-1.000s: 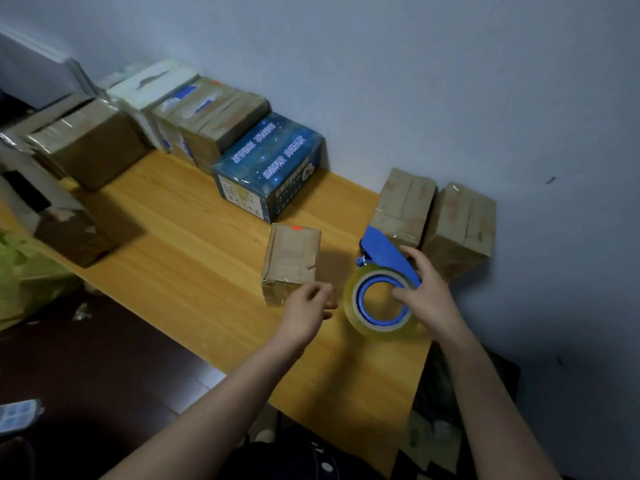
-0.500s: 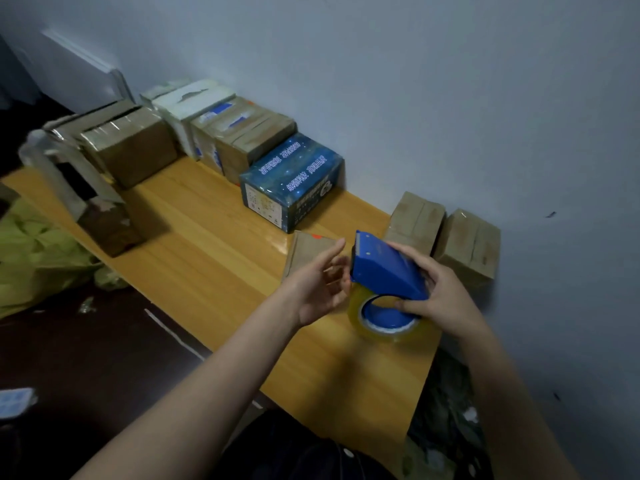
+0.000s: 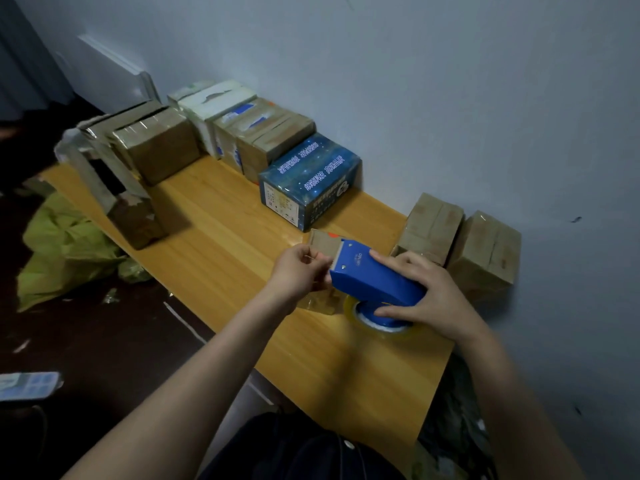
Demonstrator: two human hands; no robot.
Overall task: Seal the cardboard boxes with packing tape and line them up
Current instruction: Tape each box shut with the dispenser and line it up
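Observation:
My right hand (image 3: 429,296) grips a blue tape dispenser (image 3: 374,278) with a clear tape roll (image 3: 381,327) over the wooden table (image 3: 221,244). My left hand (image 3: 298,271) pinches the tape end at the dispenser's toothed front edge. A small cardboard box (image 3: 323,245) sits right behind both hands, mostly hidden by them. Two taped brown boxes (image 3: 429,223) (image 3: 488,251) stand against the wall at the right. A blue printed box (image 3: 311,178) ends a row of boxes along the wall.
The row along the wall holds brown boxes (image 3: 270,140) and a white box (image 3: 214,105). A brown box (image 3: 159,147) and an open-flapped box (image 3: 114,195) stand at the table's left end. Green bags (image 3: 65,244) lie on the dark floor.
My right hand has tilted the dispenser so its blue top faces up. My left hand has closed from an open reach into a pinch at the dispenser's front.

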